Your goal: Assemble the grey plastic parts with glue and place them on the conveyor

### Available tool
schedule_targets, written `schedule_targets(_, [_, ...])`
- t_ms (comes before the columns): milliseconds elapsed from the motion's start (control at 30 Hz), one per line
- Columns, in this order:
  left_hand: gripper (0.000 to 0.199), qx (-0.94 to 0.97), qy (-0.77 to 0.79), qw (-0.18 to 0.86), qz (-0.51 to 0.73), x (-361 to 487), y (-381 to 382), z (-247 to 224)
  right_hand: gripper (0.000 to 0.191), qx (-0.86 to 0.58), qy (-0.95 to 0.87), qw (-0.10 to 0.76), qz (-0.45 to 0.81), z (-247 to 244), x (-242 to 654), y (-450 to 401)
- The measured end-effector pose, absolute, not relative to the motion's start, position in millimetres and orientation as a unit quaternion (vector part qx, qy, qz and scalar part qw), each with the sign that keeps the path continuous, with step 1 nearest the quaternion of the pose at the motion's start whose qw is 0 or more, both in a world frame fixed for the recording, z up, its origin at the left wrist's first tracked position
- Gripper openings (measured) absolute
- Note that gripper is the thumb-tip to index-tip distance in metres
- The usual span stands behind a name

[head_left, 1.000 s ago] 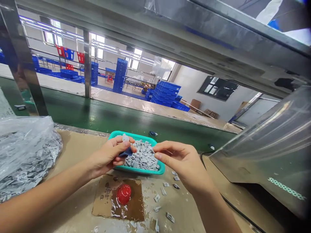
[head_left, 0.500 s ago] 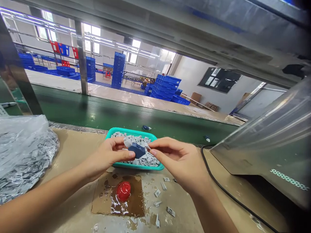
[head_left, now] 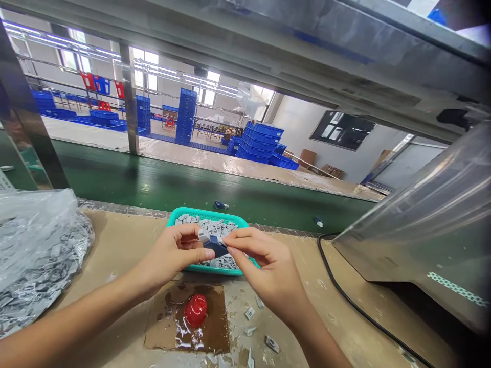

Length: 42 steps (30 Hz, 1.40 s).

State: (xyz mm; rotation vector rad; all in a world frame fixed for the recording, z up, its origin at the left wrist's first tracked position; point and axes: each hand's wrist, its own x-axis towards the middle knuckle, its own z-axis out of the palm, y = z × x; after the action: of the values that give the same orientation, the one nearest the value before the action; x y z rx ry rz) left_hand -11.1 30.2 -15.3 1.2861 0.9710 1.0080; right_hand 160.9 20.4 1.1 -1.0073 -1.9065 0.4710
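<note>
My left hand pinches a dark blue and light grey plastic part between thumb and fingers. At the part's right end, my right hand has its thumb and forefinger closed on a small light grey piece, mostly covered by the fingertips. Both hands are over a turquoise basket filled with small grey pieces. Nearer to me, a wet red dome-shaped object rests on a wet brown square.
Loose grey pieces lie right of the square. A clear bag of grey parts fills the left. Behind runs a green belt carrying two blue-and-white parts. A black cable and a metal panel are at the right.
My right hand has moved left and closer to the blue part, and the small piece now meets its end. The parts on the belt have shifted left.
</note>
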Motion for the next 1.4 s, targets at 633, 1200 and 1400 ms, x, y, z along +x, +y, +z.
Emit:
schedule_targets(633, [0.018,0.387,0.342,0.67,0.533,1.6,26.5,-13.1,0.025,-0.359,-0.795,0.476,0.115,-14.1,144.3,23.6])
schedule_targets(1200, [0.015,0.535,0.587,0.369,0.482,-91.1,165.0,-36.2,0.02,-0.498,-0.829,0.206,0.15,-50.1,176.3,67.2])
schedule_targets(1400, [0.051,0.592,0.693,0.186,0.366,-105.9,204.1,-59.8,0.026,-0.494,-0.806,0.288,0.151,-48.8,182.8,74.4])
